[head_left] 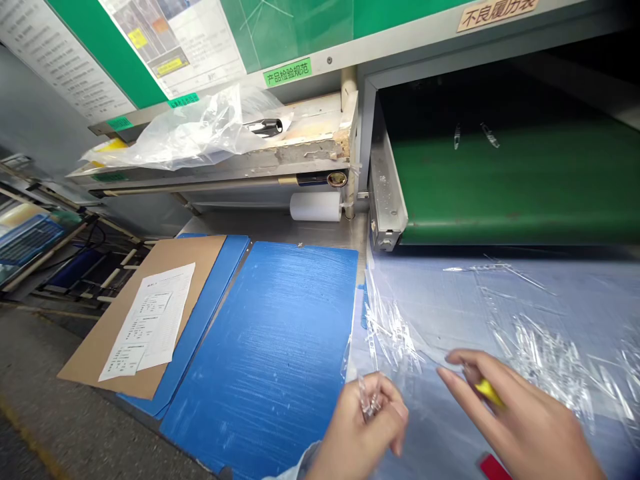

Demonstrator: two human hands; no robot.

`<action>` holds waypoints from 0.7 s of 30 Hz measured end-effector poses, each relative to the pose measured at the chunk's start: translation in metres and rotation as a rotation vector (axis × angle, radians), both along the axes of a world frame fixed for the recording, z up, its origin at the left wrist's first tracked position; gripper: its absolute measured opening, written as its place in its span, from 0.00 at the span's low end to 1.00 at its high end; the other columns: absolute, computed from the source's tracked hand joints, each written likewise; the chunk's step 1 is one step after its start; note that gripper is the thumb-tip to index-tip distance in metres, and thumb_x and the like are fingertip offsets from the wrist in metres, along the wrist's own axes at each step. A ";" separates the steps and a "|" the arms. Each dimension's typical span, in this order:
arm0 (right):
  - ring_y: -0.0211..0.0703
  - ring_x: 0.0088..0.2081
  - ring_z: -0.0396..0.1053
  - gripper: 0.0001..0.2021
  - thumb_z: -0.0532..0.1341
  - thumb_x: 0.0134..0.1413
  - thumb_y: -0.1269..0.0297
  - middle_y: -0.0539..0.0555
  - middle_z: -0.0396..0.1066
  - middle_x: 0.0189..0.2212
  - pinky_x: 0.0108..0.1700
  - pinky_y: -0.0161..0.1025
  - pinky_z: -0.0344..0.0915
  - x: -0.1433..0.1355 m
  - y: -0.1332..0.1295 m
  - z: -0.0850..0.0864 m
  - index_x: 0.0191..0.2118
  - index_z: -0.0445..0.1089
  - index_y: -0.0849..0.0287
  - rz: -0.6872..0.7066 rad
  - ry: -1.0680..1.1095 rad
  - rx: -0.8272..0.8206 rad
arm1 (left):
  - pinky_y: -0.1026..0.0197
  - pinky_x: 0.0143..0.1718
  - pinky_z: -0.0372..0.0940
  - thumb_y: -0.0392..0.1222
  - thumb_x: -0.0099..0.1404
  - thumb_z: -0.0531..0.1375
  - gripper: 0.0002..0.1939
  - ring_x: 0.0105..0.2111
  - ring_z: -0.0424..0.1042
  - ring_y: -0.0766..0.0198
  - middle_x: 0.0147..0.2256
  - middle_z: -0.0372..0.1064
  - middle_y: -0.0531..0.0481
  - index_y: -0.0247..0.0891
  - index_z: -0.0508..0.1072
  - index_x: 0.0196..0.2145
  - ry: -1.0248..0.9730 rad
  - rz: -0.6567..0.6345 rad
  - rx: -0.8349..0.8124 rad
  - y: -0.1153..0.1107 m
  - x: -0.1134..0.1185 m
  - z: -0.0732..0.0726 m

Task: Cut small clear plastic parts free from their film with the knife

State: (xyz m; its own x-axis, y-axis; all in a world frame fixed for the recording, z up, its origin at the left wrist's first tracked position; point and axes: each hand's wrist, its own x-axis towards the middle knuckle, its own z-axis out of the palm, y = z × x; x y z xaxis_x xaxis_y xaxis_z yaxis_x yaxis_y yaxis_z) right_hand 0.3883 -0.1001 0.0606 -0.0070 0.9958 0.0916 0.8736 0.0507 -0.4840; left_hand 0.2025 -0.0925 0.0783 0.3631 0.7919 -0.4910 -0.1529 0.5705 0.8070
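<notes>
My left hand (pixel 369 420) is closed around several small clear plastic pieces (pixel 369 399), whose ends stick out above the fingers. My right hand (pixel 515 407), slightly blurred, has its fingers curled around a yellow object (pixel 489 392); most of that object is hidden, so its kind is unclear. Its thumb and forefinger are apart, pointing left towards my left hand. Between the hands and beyond them, a loose bunch of clear plastic pieces (pixel 395 333) lies on the pale blue sheeted surface. A larger heap of clear pieces (pixel 547 363) is behind my right hand.
A green conveyor belt (pixel 510 193) carries two clear pieces at the back right. Blue boards (pixel 280 347) and a brown board (pixel 145 267) with papers (pixel 163 327) lie left. A shelf (pixel 300 153) holds a plastic bag (pixel 195 130). A red object (pixel 493 467) is at the bottom edge.
</notes>
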 end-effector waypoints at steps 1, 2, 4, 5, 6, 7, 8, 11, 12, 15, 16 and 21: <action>0.44 0.26 0.74 0.16 0.51 0.59 0.47 0.53 0.75 0.34 0.21 0.35 0.62 0.002 0.007 -0.011 0.39 0.67 0.53 -0.010 -0.115 -0.033 | 0.68 0.18 0.44 0.45 0.56 0.60 0.12 0.14 0.50 0.75 0.13 0.56 0.59 0.37 0.62 0.23 -0.060 0.054 -0.062 0.000 -0.002 -0.007; 0.46 0.25 0.74 0.15 0.50 0.59 0.50 0.54 0.75 0.36 0.20 0.37 0.60 0.003 0.014 -0.021 0.39 0.68 0.54 -0.015 -0.211 -0.089 | 0.68 0.18 0.42 0.44 0.56 0.59 0.11 0.14 0.48 0.75 0.13 0.54 0.60 0.37 0.61 0.23 -0.133 0.112 -0.128 0.001 -0.003 -0.014; 0.48 0.24 0.73 0.13 0.49 0.59 0.57 0.55 0.74 0.33 0.19 0.38 0.56 0.000 0.027 -0.041 0.36 0.68 0.56 -0.005 -0.293 -0.180 | 0.68 0.18 0.44 0.45 0.57 0.59 0.11 0.14 0.50 0.74 0.13 0.53 0.61 0.38 0.60 0.26 -0.267 0.220 -0.249 0.002 -0.006 -0.028; 0.49 0.24 0.73 0.12 0.50 0.58 0.60 0.55 0.74 0.31 0.20 0.38 0.55 -0.002 0.031 -0.048 0.34 0.68 0.56 0.007 -0.290 -0.209 | 0.68 0.19 0.46 0.46 0.57 0.60 0.12 0.14 0.53 0.74 0.14 0.55 0.60 0.38 0.61 0.27 -0.313 0.255 -0.284 0.003 -0.006 -0.034; 0.50 0.24 0.73 0.11 0.50 0.57 0.63 0.55 0.73 0.29 0.20 0.38 0.54 -0.004 0.035 -0.055 0.32 0.68 0.57 0.023 -0.268 -0.226 | 0.68 0.20 0.48 0.48 0.57 0.62 0.14 0.16 0.56 0.74 0.16 0.59 0.59 0.38 0.61 0.29 -0.342 0.278 -0.307 0.004 -0.007 -0.039; 0.50 0.24 0.72 0.10 0.50 0.56 0.64 0.56 0.73 0.29 0.21 0.38 0.54 -0.005 0.037 -0.059 0.31 0.67 0.57 0.033 -0.244 -0.244 | 0.68 0.21 0.49 0.48 0.55 0.64 0.16 0.17 0.58 0.74 0.19 0.61 0.58 0.38 0.60 0.30 -0.356 0.291 -0.324 0.005 -0.007 -0.043; 0.51 0.25 0.72 0.09 0.50 0.55 0.65 0.56 0.73 0.28 0.22 0.38 0.54 -0.006 0.038 -0.062 0.30 0.67 0.57 0.042 -0.214 -0.261 | 0.69 0.22 0.49 0.48 0.53 0.66 0.19 0.17 0.57 0.76 0.21 0.62 0.58 0.38 0.60 0.31 -0.360 0.299 -0.333 0.006 -0.007 -0.047; 0.51 0.24 0.70 0.09 0.50 0.54 0.64 0.55 0.70 0.24 0.23 0.39 0.55 -0.004 0.034 -0.061 0.26 0.63 0.56 0.048 -0.075 -0.312 | 0.70 0.19 0.42 0.44 0.47 0.70 0.22 0.14 0.46 0.80 0.18 0.52 0.64 0.37 0.60 0.30 -0.364 0.320 -0.320 0.010 -0.005 -0.054; 0.49 0.24 0.69 0.10 0.49 0.55 0.62 0.53 0.68 0.21 0.25 0.39 0.56 -0.004 0.031 -0.058 0.24 0.60 0.55 0.052 -0.009 -0.329 | 0.69 0.19 0.40 0.44 0.46 0.70 0.22 0.14 0.42 0.80 0.16 0.47 0.66 0.37 0.61 0.29 -0.359 0.325 -0.303 0.012 -0.003 -0.054; 0.38 0.19 0.59 0.17 0.44 0.60 0.52 0.46 0.58 0.17 0.24 0.35 0.56 -0.008 0.016 -0.041 0.24 0.54 0.54 0.088 0.204 -0.391 | 0.67 0.18 0.38 0.47 0.52 0.68 0.17 0.13 0.40 0.79 0.14 0.48 0.65 0.33 0.68 0.31 -0.326 0.313 -0.226 0.017 0.005 -0.051; 0.35 0.17 0.53 0.19 0.42 0.61 0.49 0.44 0.54 0.16 0.21 0.33 0.53 -0.012 0.009 -0.034 0.24 0.53 0.54 0.089 0.330 -0.447 | 0.67 0.18 0.39 0.48 0.53 0.67 0.17 0.13 0.43 0.79 0.15 0.55 0.62 0.31 0.70 0.32 -0.314 0.298 -0.187 0.018 0.009 -0.048; 0.28 0.18 0.36 0.25 0.56 0.50 0.37 0.40 0.48 0.17 0.21 0.31 0.38 -0.027 -0.014 0.001 0.27 0.59 0.58 -0.019 1.181 -0.822 | 0.67 0.19 0.47 0.52 0.57 0.64 0.20 0.14 0.49 0.79 0.27 0.72 0.49 0.29 0.74 0.34 -0.345 0.166 0.001 0.022 0.026 -0.029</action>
